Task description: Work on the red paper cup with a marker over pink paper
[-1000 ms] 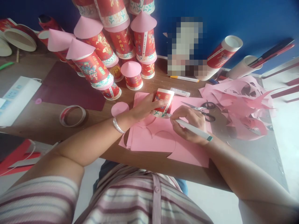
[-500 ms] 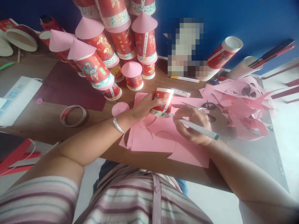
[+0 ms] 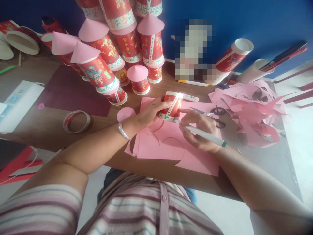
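My left hand (image 3: 154,112) is closed around a small red paper tube (image 3: 172,107) with a white band and green leaf drawings at its lower end. The tube is held tilted over a stack of pink paper (image 3: 158,150) marked with curved lines. A white marker with a green end (image 3: 207,135) sits in the closed fingers of my right hand (image 3: 200,129), its tip at the tube's lower white band. Scissors (image 3: 215,113) lie on the paper behind my right hand, and a glue stick (image 3: 191,97) lies just beyond the tube.
Red paper towers with pink cone roofs (image 3: 93,29) stand at the back left. Pink paper scraps (image 3: 256,111) pile up at the right, near a pen holder (image 3: 256,71) and an upright red tube (image 3: 231,60). A tape roll (image 3: 76,121) and a pink disc (image 3: 126,115) lie left.
The red tube has turned a little in my left hand, its white stripe shifting. My right hand and the marker have moved slightly left along the tube's lower band.
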`<state>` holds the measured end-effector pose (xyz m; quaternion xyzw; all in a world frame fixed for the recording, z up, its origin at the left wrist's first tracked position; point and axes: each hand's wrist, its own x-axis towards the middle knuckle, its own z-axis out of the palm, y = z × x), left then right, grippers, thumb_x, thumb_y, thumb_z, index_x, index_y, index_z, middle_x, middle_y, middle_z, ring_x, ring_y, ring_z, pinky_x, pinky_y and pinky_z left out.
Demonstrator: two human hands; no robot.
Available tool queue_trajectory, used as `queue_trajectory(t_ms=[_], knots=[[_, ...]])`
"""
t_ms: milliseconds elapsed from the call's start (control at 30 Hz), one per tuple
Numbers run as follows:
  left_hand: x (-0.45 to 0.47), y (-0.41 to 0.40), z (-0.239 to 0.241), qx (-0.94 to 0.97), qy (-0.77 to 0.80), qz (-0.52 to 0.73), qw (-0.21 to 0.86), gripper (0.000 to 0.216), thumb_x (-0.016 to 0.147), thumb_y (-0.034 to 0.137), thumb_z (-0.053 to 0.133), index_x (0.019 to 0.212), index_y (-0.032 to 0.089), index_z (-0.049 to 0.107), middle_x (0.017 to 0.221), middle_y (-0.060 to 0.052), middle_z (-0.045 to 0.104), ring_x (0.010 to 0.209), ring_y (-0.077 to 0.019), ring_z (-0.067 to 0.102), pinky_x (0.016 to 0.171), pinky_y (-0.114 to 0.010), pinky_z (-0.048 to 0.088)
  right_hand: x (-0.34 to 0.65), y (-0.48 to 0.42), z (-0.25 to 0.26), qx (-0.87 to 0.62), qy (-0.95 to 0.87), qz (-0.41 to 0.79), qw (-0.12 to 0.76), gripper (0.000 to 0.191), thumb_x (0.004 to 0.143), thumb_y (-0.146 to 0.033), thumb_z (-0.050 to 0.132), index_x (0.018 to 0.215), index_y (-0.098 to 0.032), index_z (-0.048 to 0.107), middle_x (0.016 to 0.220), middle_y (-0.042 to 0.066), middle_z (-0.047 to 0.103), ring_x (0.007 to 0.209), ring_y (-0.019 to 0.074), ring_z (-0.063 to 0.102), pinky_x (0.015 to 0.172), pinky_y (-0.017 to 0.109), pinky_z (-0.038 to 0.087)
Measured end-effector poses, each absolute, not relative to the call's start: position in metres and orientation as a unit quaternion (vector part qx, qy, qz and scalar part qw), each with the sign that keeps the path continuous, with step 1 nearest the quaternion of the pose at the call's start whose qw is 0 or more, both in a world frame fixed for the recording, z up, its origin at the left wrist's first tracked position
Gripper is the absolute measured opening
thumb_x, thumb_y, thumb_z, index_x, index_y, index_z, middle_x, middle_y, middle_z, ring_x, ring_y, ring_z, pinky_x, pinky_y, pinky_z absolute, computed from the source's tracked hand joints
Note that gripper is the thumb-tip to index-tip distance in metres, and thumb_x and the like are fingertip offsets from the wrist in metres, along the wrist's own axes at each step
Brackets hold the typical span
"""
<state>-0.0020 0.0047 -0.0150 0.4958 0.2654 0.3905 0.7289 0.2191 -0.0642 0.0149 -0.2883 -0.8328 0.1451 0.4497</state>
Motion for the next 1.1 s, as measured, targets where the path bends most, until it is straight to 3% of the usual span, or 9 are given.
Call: queue_trajectory(t_ms=[167,333,433,600,1100], knots=[[-0.003,0.003,-0.014,0.515,0.298,0.367,0.716,0.039,0.095,0.056,0.089,0.103,0.023,0.07,0.081,0.001,0.07,0.076,-0.0157,0.071,0.072,-0.029,0.059,0.218,-0.063,0.013,-0.282,-0.838,0.14,0.445,0.027,0.098,-0.007,0.073,0.109,-0.031,0.069,0.089,-0.004,0.083,0.087,0.0218,0.088,0.105,0.048,0.08],[-0.004,0.001,-0.002,0.518,0.296,0.364,0.715,0.045,0.091,0.056,0.094,0.102,0.021,0.069,0.088,0.0,0.074,0.083,-0.0148,0.072,0.079,-0.028,0.062,0.219,-0.066,0.014,-0.291,-0.833,0.134,0.451,0.025,0.099,-0.008,0.073,0.109,-0.03,0.069,0.091,-0.003,0.084,0.086,0.0233,0.09,0.099,0.046,0.08],[-0.004,0.0,0.0,0.514,0.289,0.353,0.726,0.05,0.091,0.062,0.094,0.103,0.021,0.069,0.09,0.0,0.076,0.088,-0.0166,0.076,0.084,-0.03,0.066,0.219,-0.07,0.014,-0.346,-0.809,0.127,0.459,0.022,0.102,-0.011,0.074,0.111,-0.029,0.068,0.093,-0.001,0.083,0.09,0.0246,0.09,0.086,0.042,0.078],[-0.004,0.001,-0.003,0.508,0.3,0.352,0.727,0.051,0.09,0.06,0.095,0.108,0.021,0.068,0.094,0.001,0.075,0.088,-0.0144,0.074,0.084,-0.029,0.066,0.218,-0.074,0.016,-0.406,-0.786,0.125,0.448,0.021,0.105,-0.013,0.075,0.106,-0.031,0.066,0.091,0.002,0.083,0.074,0.0229,0.082,0.066,0.038,0.07],[-0.002,0.001,-0.007,0.466,0.292,0.365,0.751,0.046,0.088,0.055,0.096,0.104,0.022,0.067,0.087,0.002,0.071,0.082,-0.0155,0.072,0.076,-0.031,0.068,0.217,-0.072,0.018,-0.392,-0.789,0.109,0.461,0.023,0.104,-0.012,0.073,0.106,-0.032,0.063,0.088,0.001,0.081,0.07,0.0218,0.079,0.062,0.037,0.068]])
